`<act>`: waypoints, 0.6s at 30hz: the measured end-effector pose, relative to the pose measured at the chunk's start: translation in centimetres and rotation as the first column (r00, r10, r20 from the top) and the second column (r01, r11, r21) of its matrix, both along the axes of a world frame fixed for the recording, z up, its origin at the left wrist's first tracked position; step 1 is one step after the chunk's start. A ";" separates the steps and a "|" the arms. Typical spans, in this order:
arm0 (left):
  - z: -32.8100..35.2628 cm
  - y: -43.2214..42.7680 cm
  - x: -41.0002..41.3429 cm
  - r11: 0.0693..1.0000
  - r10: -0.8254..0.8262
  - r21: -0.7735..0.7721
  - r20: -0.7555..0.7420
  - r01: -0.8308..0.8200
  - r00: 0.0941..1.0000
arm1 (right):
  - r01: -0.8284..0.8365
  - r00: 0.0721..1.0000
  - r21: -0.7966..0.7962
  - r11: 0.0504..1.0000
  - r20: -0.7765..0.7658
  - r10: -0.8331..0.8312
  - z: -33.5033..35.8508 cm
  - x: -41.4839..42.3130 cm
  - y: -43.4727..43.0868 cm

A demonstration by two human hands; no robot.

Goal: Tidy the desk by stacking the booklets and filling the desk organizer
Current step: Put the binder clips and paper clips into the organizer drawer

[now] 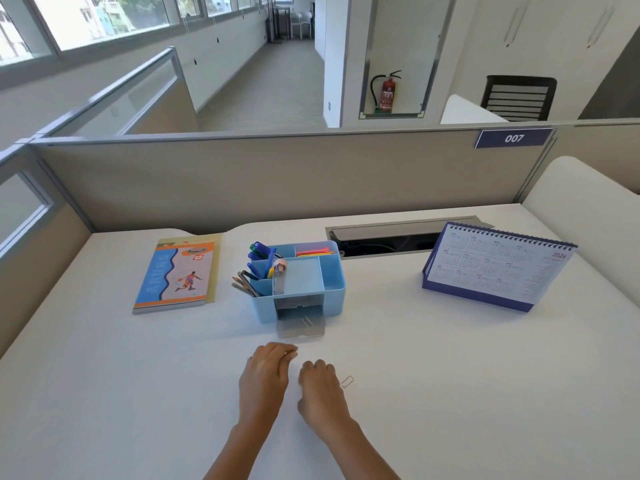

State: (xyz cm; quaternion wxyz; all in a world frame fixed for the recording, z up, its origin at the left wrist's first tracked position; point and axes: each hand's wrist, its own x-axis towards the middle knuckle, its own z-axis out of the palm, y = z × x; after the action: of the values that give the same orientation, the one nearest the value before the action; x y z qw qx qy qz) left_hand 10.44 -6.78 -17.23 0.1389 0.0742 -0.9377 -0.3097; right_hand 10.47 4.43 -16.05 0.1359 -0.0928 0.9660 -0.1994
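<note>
Your left hand (268,375) and right hand (318,393) sit curled on the surface (138,393); whether either grip holds anything, you cannot tell. Clip-gathering step, likely: paper clip (347,381) at your right's 3 o'clock, open drawer (300,328) at 12. Pinch, then drop in.

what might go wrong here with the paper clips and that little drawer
1. The paper clip lies flat on the desk beside the right hand; being thin, it may slide away instead of lifting.
2. The drawer of the organizer sticks out toward the left hand; a careless reach could knock it and scatter the clips inside.
</note>
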 end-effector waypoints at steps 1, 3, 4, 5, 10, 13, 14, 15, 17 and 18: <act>-0.3 0.1 0.4 1.000 -0.017 0.016 0.036 0.016 0.999 | 0.021 1.000 -0.037 0.999 -0.001 -0.021 -0.1 -0.3 0.2; -0.5 0.3 0.7 0.996 -0.063 0.077 0.109 0.055 0.992 | 0.089 0.996 -0.158 0.983 0.015 -0.088 -0.3 -0.8 0.3; -0.5 0.4 0.7 0.990 -0.088 0.117 0.138 0.072 0.987 | 0.161 0.987 -0.246 0.956 0.052 -0.153 -0.3 -1.0 0.4; -0.5 0.6 0.6 0.983 -0.108 0.165 0.161 0.081 0.981 | 0.249 0.968 -0.346 0.904 0.110 -0.224 -0.1 -1.2 0.5; 0.5 0.9 -0.5 0.905 -0.128 0.426 0.244 0.012 0.961 | 0.502 0.863 -0.638 0.584 0.329 -0.383 0.3 -2.0 1.8; 1.0 0.7 -1.3 0.892 -0.096 0.451 0.238 -0.022 0.966 | 0.487 0.869 -0.705 0.515 0.334 -0.365 0.7 -2.4 2.1; 1.2 0.9 -1.6 0.895 -0.103 0.446 0.233 -0.012 0.967 | 0.485 0.869 -0.719 0.498 0.333 -0.366 0.8 -2.6 2.4; 1.4 1.0 -1.8 0.896 -0.112 0.445 0.231 -0.003 0.967 | 0.485 0.868 -0.726 0.488 0.332 -0.370 0.8 -2.7 2.6; 1.6 1.0 -2.0 0.884 -0.129 0.467 0.231 0.006 0.964 | 0.480 0.871 -0.734 0.481 0.331 -0.364 0.8 -2.9 2.9; 1.6 1.0 -2.1 0.878 -0.134 0.479 0.233 0.006 0.963 | 0.473 0.875 -0.737 0.483 0.329 -0.355 0.8 -3.0 2.9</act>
State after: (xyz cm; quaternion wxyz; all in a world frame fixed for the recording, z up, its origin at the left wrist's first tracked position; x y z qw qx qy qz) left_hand 8.33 -5.73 -15.60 -0.0186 0.1115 -0.8453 -0.5222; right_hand 7.45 7.37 -15.22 0.0905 0.1055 0.7536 -0.6425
